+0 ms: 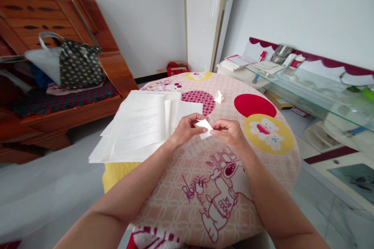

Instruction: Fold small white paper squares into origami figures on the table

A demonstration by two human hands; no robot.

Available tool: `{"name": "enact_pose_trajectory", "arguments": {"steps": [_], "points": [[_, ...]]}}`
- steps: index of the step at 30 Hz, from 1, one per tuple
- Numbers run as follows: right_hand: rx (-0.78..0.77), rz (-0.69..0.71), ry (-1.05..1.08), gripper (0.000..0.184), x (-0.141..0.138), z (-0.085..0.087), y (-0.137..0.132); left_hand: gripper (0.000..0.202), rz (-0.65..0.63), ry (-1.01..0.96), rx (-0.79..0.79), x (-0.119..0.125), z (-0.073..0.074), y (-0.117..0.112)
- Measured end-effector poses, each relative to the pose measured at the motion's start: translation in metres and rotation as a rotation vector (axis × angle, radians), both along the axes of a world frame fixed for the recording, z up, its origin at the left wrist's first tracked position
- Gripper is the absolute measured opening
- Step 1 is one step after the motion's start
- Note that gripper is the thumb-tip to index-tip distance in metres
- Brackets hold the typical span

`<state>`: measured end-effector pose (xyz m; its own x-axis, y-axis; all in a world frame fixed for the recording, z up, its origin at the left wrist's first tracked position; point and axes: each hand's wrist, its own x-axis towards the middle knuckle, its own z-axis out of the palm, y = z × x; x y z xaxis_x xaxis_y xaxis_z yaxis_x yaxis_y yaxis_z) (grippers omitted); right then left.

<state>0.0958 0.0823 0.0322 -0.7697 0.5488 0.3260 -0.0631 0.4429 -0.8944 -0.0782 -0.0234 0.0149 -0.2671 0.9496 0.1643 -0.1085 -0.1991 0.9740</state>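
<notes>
A small piece of folded white paper (205,129) is held above the table between both hands. My left hand (189,127) pinches its left side, thumb on top. On the opposite side, my right hand (228,130) grips the right corner between thumb and fingers. Beyond the hands, a small folded white paper shape (218,97) stands on the patterned tablecloth (181,198). To the left lies a stack of white sheets (140,124), some with printed lines. A smaller loose sheet (189,111) lies at the stack's right edge, close to my left hand.
A glass-topped cabinet (309,89) with papers (235,62) and metal containers (283,50) stands at the right. A wooden bench (113,70) holding a patterned bag (80,64) is at the left. A tall white air conditioner (203,27) stands behind the round table.
</notes>
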Motion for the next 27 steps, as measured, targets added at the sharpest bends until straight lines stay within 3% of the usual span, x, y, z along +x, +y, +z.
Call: {"name": "enact_pose_trajectory", "arguments": {"steps": [4, 7, 12, 16, 19, 23, 27], "points": [[-0.076, -0.143, 0.093, 0.016, -0.001, 0.0, 0.0, 0.052, 0.157, 0.12, 0.064, -0.001, -0.001, 0.001], [-0.136, -0.235, 0.121, 0.019, -0.003, -0.001, 0.001, 0.055, 0.207, 0.223, 0.065, 0.0, 0.0, -0.001], [-0.164, -0.105, -0.044, 0.026, -0.005, -0.002, -0.003, 0.049, 0.301, 0.398, 0.075, 0.005, 0.005, -0.006], [-0.181, -0.059, -0.036, 0.028, -0.007, -0.004, -0.006, 0.046, 0.352, 0.469, 0.082, 0.006, 0.006, -0.007], [-0.183, -0.058, -0.026, 0.027, -0.008, -0.007, -0.006, 0.048, 0.299, 0.418, 0.064, 0.004, 0.006, -0.005], [-0.182, -0.054, -0.022, 0.025, -0.007, -0.008, -0.003, 0.055, 0.119, 0.221, 0.07, 0.0, 0.008, -0.004], [-0.174, -0.007, -0.033, 0.027, -0.003, -0.005, -0.001, 0.042, -0.002, 0.075, -0.011, -0.004, 0.01, -0.006]]}}
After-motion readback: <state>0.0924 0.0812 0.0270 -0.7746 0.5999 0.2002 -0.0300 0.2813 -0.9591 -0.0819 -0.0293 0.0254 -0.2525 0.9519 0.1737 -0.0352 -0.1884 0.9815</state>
